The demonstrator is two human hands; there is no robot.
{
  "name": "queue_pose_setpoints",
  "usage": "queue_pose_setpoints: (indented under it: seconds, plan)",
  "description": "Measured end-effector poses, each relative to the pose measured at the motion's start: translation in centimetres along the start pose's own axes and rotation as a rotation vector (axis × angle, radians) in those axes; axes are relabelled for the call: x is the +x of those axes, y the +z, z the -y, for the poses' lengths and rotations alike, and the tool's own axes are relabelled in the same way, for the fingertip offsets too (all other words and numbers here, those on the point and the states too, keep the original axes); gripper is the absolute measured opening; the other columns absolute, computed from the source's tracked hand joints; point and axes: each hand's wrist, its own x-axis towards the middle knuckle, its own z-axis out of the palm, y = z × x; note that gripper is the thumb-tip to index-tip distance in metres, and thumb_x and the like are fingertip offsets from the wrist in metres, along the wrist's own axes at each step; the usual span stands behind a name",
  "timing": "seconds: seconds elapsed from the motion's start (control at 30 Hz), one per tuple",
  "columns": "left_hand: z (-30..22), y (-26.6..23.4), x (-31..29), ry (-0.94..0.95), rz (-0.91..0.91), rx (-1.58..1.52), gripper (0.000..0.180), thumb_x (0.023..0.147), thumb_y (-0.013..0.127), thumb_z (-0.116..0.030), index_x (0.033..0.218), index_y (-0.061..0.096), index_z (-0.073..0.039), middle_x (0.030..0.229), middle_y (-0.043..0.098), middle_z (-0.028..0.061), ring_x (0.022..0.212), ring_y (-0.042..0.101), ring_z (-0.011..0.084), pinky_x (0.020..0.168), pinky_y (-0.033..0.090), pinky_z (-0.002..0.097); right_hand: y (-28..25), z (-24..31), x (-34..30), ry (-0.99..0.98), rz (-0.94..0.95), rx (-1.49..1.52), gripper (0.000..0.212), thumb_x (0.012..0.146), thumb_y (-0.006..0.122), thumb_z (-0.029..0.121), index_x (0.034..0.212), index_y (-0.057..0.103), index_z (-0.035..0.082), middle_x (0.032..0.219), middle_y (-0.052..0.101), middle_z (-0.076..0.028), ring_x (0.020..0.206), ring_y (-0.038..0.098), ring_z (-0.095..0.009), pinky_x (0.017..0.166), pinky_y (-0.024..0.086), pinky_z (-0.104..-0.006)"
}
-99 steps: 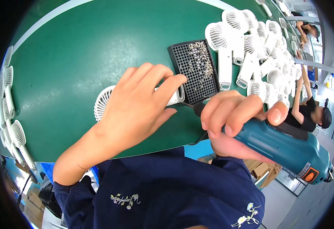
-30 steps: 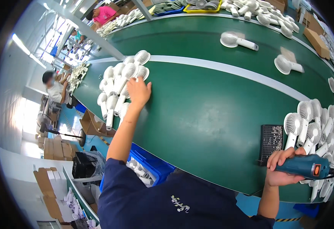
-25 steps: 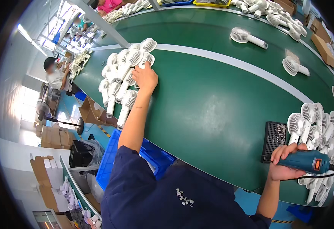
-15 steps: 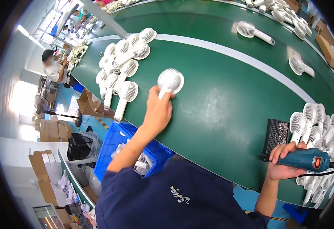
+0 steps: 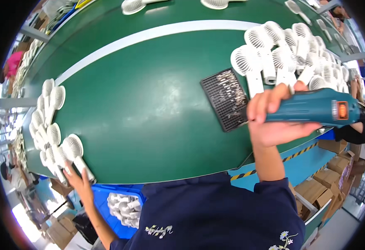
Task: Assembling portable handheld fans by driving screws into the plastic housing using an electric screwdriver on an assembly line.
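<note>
My right hand is wrapped round a teal electric screwdriver with a dark cord end. The screwdriver's dark nose reaches the edge of a black perforated tray of small screws. Over at the left, my left hand has its fingers apart at the handles of a pile of white handheld fans. Nearest to it lies one handheld fan, its handle beside my thumb. Whether the fingers touch that handle is hard to tell. More white handheld fans are heaped beyond the screw tray.
A green work table with a white curved strip spreads before me. Two white fans lie at its far side. Below the front edge stands a blue bin holding white parts. Cardboard boxes are at lower right.
My left hand has moved from the fan it held mid-table to the left pile. The view has turned right. The screwdriver, still in my right hand, now has its nose at the screw tray.
</note>
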Motion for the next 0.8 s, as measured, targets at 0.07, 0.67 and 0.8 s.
queue_pose_setpoints:
  seconds: [0.07, 0.67, 0.8]
  plan:
    - [-4.1, 0.1, -0.4, -0.108, -0.052, -0.078, 0.066, 0.102, 0.040, -0.042, 0.155, 0.018, -0.009, 0.156, 0.018, 0.0285, 0.146, 0.013, 0.0427, 0.116, 0.013, 0.0503, -0.2, 0.6, 0.7, -0.051, -0.036, -0.082, 0.079, 0.085, 0.041, 0.079, 0.129, 0.042, 0.014, 0.073, 0.049, -0.005, 0.046, 0.048, -0.017, 0.040, 0.041, -0.0322]
    - [-25.3, -3.4, 2.1, 0.580, -0.031, -0.404, 0.077, 0.086, 0.064, -0.050, 0.146, 0.040, -0.009, 0.153, 0.024, 0.0244, 0.143, 0.014, 0.0480, 0.113, 0.017, 0.0587, -2.1, -0.8, 1.6, -0.024, 0.029, -0.107, 0.084, 0.082, 0.035, 0.085, 0.129, 0.044, 0.016, 0.071, 0.048, -0.006, 0.041, 0.044, -0.016, 0.039, 0.041, -0.0329]
    - [-25.0, -3.8, 6.9, 1.063, 0.228, -0.159, 0.068, 0.080, 0.063, -0.058, 0.138, 0.054, -0.024, 0.152, 0.038, 0.0118, 0.141, 0.030, 0.0388, 0.115, 0.016, 0.0592, -2.6, -1.3, 1.4, 0.036, 0.020, -0.073, 0.085, 0.082, 0.035, 0.085, 0.130, 0.043, 0.015, 0.071, 0.048, -0.006, 0.040, 0.044, -0.016, 0.038, 0.041, -0.0330]
